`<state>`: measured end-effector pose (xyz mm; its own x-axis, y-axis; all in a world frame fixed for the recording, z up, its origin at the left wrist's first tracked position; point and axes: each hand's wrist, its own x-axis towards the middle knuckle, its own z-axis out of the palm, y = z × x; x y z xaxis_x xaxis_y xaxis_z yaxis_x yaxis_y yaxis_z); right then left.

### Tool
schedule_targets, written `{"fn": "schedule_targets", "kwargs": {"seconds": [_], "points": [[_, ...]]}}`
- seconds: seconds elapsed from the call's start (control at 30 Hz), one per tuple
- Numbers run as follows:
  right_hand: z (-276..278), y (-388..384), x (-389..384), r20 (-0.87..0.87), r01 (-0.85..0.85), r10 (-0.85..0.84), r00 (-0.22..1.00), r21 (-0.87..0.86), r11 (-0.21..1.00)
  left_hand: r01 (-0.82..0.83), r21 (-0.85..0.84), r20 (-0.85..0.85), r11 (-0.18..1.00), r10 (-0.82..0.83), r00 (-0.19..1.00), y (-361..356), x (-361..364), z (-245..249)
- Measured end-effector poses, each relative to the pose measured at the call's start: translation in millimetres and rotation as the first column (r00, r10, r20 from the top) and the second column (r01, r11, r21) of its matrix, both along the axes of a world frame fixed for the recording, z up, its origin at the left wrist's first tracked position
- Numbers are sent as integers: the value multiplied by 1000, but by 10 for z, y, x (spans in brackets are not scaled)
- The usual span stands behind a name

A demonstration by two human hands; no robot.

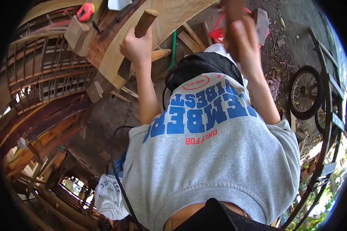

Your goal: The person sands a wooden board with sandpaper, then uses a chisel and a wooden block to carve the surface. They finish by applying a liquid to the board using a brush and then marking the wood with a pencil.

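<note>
My left hand (137, 48) is closed round the thick wooden handle of a chisel (144, 24), held upright. Its dark flat blade (124, 69) comes out below my fist, at the near edge of a pale wooden board (165, 19). My right hand (243, 40), raised to the right and blurred, wraps round a brown piece of wood (234, 15) that runs out of the top of the view. The far end of that wood is hidden.
A red tape measure (85, 12) sits on a wooden block (78, 34) at upper left. Wooden frames (46, 65) line the left side. A spoked wheel (306, 92) and metal rails stand at right. A white printed garment (110, 196) shows at lower left.
</note>
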<state>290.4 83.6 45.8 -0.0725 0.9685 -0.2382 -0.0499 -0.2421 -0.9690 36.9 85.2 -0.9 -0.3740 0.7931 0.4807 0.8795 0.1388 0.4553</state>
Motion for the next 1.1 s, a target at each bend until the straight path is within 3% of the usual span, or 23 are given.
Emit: {"fn": "schedule_targets", "kwargs": {"seconds": [0.07,0.1,0.17,0.2,0.27,0.33,0.37,0.4,0.47,0.5,0.53,0.6,0.67,0.73,0.77,0.8,0.87,0.93,0.97,1.0,1.1], "points": [[34,99,-125,-301,233,-199,933,81,969,-32,31,-2,999,32,999,-48,-74,-21],[128,42,-319,-325,334,-286,902,103,937,-12,45,-4,999,13,1000,-36,-70,-39],[74,-243,-436,-62,-120,119,991,-8,993,5,65,-16,998,-4,1000,-48,-104,-47],[85,-334,-499,10,-365,369,929,-115,924,-7,71,-18,997,8,1000,-64,-162,-61],[22,-255,-439,146,-316,333,931,-127,940,-93,34,16,995,93,996,-128,-293,-108],[4,-11,-357,-1,-110,110,994,20,994,-105,34,-23,994,106,994,-154,-345,-141],[2,68,-415,-210,63,-57,976,20,998,-95,43,-17,995,96,995,-168,-372,-137],[10,124,-533,-304,201,-159,940,113,973,-83,57,-12,995,84,996,-170,-400,-133],[52,-109,-806,-193,241,-222,956,83,967,-91,71,-7,993,92,996,-168,-421,-147],[-28,-231,-807,-29,-66,68,997,60,996,-86,84,-7,993,87,996,-164,-422,-147],[1,-310,-723,-70,-418,412,908,-142,897,-92,86,-9,992,93,996,-182,-463,-154],[35,-304,-725,-4,-340,351,936,-255,905,-144,35,-39,989,146,989,-233,-553,-183],[-52,-77,-648,-18,-226,225,974,-71,972,-154,27,-21,988,155,988,-255,-594,-185],[-4,29,-741,-221,28,-19,975,37,999,-147,35,-22,989,148,989,-254,-591,-171],[46,-10,-845,-209,95,-78,975,70,993,-150,38,-21,988,151,988,-254,-590,-169],[-68,-80,-882,-133,47,-37,990,73,996,-144,13,-24,989,145,989,-260,-563,-169],[-113,-275,-908,-48,-423,421,906,-148,894,-137,-9,-31,991,137,990,-277,-582,-175],[-375,-327,-924,105,-495,488,867,54,867,-210,-63,-77,976,205,976,-320,-710,-210],[-174,-253,-884,-17,-459,461,887,-125,879,-205,-54,-36,977,203,979,-356,-770,-206],[-99,-180,-824,33,-414,427,904,-184,891,-205,-54,-36,977,203,978,-346,-765,-180],[-89,112,-574,-18,-157,156,988,-57,986,-141,134,-21,981,145,989,-217,-618,-84]]}}
